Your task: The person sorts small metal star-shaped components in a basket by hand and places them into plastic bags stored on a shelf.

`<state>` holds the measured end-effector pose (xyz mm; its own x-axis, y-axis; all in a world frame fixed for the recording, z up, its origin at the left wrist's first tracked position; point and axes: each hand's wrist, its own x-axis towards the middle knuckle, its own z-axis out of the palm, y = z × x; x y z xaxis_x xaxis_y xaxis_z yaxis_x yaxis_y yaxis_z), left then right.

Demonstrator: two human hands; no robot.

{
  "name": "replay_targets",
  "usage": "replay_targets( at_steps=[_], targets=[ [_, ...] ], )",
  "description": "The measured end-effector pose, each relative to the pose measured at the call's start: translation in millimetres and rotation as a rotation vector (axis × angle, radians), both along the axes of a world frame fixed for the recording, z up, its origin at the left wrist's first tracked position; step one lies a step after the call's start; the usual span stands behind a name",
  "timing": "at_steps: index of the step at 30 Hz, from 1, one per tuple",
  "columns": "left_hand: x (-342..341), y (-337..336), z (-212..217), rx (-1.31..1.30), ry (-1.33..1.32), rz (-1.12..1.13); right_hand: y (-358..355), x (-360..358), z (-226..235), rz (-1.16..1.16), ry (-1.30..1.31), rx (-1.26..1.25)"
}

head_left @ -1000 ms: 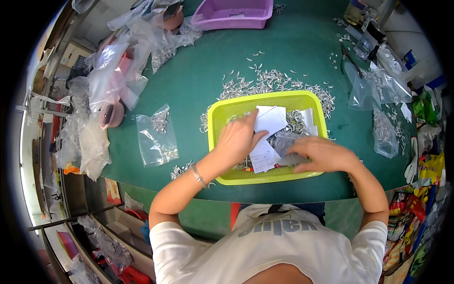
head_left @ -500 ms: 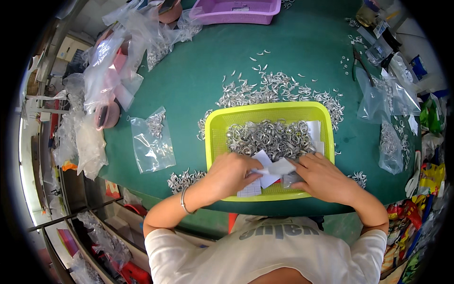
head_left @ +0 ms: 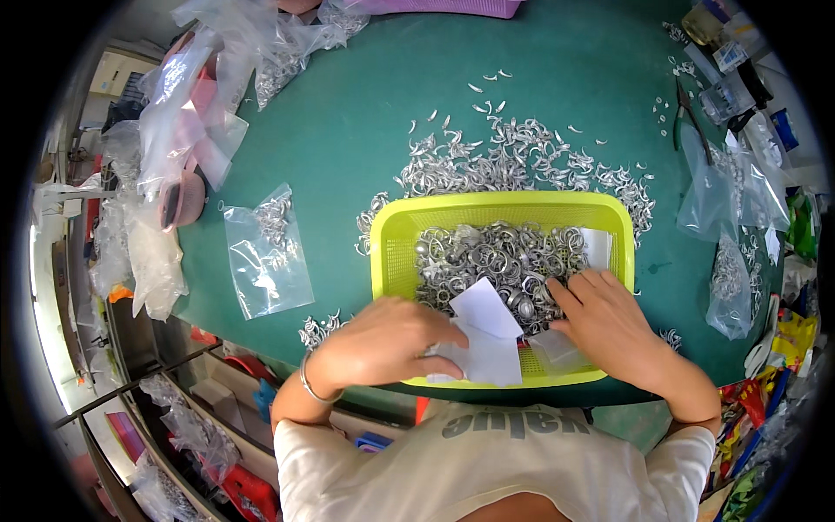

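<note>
Paper slips (head_left: 484,335) pinched between left fingers (head_left: 437,348).

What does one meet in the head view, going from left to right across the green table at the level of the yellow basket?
Pile of crumpled plastic bags → flat clear bag with some silver rings → left hand → white paper slips → right hand → yellow basket's right wall → clear bags at the table's right edge.

Both forearms come up from the lower edge, bare below short sleeves. The left hand (head_left: 383,339) is curled, knuckles up, fingers pinched closed toward the right, a thin bracelet on its wrist. The right hand (head_left: 604,322) lies palm down, fingers spread flat and pointing left.
</note>
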<state>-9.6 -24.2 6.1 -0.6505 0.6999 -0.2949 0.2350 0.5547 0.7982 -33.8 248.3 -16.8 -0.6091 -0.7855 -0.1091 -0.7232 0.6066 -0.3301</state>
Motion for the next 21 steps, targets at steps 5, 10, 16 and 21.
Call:
replay_targets(
  at_steps=[5,10,16,21],
  targets=[
    [-30,26,-11,-0.167,0.296,0.185,9,2,6,0.114,-0.223,-0.035],
    [-43,48,-35,-0.375,0.435,0.056,-1,-5,5,-0.025,-0.142,-0.079],
    [-34,37,-31,-0.397,0.427,0.057,-1,-4,-8,0.036,-0.024,-0.005],
    [-21,20,-18,-0.436,0.38,0.141,7,-17,5,0.169,-0.261,-0.061]
  ],
)
